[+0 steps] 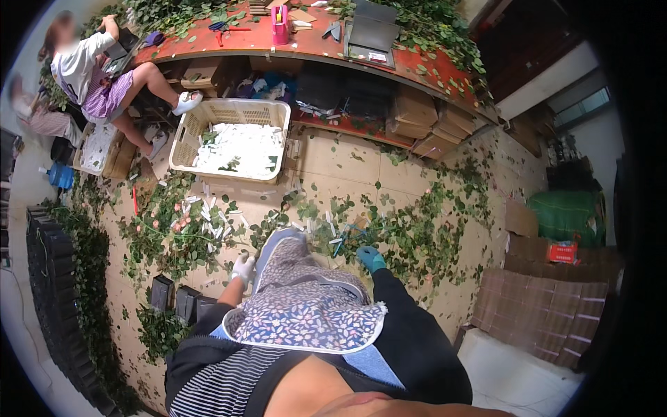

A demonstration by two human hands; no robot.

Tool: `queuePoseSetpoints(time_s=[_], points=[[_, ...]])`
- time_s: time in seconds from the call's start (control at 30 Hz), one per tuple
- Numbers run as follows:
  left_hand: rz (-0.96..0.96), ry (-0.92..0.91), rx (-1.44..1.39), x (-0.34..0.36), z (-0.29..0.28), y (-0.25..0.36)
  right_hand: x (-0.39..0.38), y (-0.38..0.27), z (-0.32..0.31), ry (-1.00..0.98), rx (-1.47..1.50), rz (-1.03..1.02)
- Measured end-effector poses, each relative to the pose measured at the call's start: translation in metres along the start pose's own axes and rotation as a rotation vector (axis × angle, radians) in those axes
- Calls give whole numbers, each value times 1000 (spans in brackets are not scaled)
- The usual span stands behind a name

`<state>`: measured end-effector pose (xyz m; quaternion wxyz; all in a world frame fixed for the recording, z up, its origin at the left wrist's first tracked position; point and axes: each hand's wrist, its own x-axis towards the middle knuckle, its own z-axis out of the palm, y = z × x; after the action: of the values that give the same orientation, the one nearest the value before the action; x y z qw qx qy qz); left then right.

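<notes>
My left hand (243,267), in a pale glove, hangs beside the flowered apron (306,313) above leafy stems on the floor. Its fingers look loosely apart, and I see nothing in them. On the apron's other side my right hand (372,258) wears a teal glove. Its fingers are too small and dark to make out as open or closed. Close to it, a thin blue object (339,244) lies among leaves and white pieces; its kind is unclear. Cut rose stems with pink blooms (179,221) and small white tubes (217,224) are scattered ahead of my left hand.
A cream crate (182,164) of white tubes stands before the red worktable (240,40), which holds a pink tape dispenser (279,26) and leaves. A person (94,66) sits far left. Black containers (59,299) line the left; cardboard stacks (542,306) and a green sack (568,217) stand right.
</notes>
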<state>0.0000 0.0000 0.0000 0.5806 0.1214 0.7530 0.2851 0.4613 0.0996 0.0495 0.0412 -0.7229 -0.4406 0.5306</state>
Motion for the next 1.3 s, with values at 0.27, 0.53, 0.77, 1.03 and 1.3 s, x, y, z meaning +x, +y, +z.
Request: queuePoseSetpoints(time_s=[0.27, 0.53, 0.77, 1.03, 1.3], points=[[538, -55, 433, 189, 170, 263, 56, -38, -29, 161, 15, -233], [463, 114, 106, 422, 347, 511, 267, -252, -119, 261, -566, -491], [152, 8, -132, 458, 298, 445, 603, -478, -163, 331, -900, -750], [-326, 54, 76, 380, 226, 310, 620, -482, -180, 223, -853, -680], [-174, -142, -127, 373, 266, 388, 573, -466, -174, 194, -688, -778]])
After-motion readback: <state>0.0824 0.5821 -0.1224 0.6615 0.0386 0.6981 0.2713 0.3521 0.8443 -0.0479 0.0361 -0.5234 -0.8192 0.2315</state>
